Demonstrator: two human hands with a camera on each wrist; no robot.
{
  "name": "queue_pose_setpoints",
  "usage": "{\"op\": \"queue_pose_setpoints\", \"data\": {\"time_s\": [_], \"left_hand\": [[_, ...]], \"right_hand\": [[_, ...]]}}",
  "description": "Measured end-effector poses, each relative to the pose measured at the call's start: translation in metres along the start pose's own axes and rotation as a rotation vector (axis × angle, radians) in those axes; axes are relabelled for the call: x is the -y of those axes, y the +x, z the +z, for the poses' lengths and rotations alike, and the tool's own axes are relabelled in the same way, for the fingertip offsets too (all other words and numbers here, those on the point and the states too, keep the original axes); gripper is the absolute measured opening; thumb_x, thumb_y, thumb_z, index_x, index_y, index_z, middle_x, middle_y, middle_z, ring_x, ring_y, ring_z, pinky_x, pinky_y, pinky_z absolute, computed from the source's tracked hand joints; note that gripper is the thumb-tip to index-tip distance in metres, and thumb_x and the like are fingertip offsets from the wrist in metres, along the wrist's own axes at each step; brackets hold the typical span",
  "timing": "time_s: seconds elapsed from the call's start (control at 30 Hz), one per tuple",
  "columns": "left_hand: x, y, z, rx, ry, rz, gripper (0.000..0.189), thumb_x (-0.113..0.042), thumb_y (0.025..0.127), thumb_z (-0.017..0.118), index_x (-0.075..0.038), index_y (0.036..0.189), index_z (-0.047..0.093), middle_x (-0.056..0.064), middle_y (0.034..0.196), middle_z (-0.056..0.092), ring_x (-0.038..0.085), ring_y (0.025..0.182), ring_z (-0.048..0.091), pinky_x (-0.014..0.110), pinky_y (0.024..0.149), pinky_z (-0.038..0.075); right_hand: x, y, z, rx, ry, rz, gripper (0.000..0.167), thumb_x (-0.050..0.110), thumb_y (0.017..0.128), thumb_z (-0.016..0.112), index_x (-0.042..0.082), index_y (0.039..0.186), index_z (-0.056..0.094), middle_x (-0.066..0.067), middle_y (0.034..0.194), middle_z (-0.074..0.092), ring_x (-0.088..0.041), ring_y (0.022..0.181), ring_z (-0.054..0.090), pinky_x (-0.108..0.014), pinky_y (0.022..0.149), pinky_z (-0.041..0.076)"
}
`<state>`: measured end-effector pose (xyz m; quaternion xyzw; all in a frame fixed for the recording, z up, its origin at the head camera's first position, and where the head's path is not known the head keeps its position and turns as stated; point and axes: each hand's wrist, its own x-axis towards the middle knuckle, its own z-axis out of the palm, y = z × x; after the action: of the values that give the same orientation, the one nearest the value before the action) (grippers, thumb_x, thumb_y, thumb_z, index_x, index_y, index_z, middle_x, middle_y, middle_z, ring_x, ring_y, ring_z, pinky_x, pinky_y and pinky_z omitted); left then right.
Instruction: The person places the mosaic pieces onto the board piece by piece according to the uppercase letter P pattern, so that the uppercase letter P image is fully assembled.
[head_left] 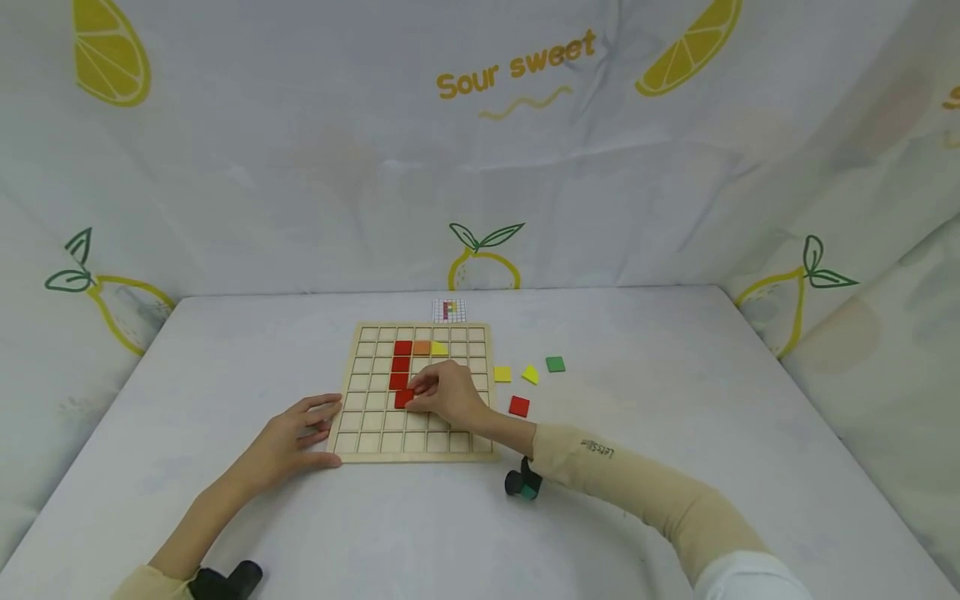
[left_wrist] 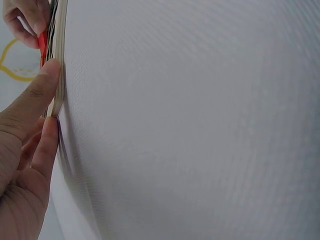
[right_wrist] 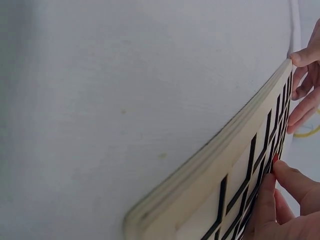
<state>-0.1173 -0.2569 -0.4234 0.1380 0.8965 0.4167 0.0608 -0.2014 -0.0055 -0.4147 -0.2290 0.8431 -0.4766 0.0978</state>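
A wooden grid board (head_left: 371, 420) lies flat on the table. My left hand (head_left: 288, 442) rests against its left edge and near corner, with fingers extended; the left wrist view shows the thumb and fingertips touching the board's side. Over the middle of the grid, my right hand (head_left: 452, 395) pinches a red square tile (head_left: 403, 399) between thumb and fingers. Directly above that tile is a column of red tiles (head_left: 401, 364) set in the grid. An orange tile (head_left: 422, 347) and a yellow tile with a slanted side (head_left: 439, 349) continue the top row to the right.
To the board's right lie a yellow square (head_left: 502, 374), a yellow triangle (head_left: 530, 374), a green square (head_left: 556, 364) and a red square (head_left: 519, 406). Behind the board is a small pattern card (head_left: 450, 311). A lemon-printed cloth (head_left: 337, 167) hangs behind the white table (head_left: 645, 375).
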Motion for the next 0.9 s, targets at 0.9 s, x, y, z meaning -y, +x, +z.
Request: {"op": "queue_pose_setpoints", "data": {"time_s": [0.9], "left_hand": [[-0.0003,0.0000,0.0005,-0.002,0.002,0.000,0.078,-0.011,0.070,0.083,0.017,0.133,0.045,0.024,0.142,0.040,0.036,0.112,0.056,0.033,0.092,0.054]], "right_hand": [[0.0023,0.0029,0.0041,0.032,0.011,-0.002,0.013,-0.002,0.076,0.079,-0.004,0.087,0.072,-0.009,0.079,0.071,-0.012,0.068,0.065,-0.013,0.062,0.055]]}}
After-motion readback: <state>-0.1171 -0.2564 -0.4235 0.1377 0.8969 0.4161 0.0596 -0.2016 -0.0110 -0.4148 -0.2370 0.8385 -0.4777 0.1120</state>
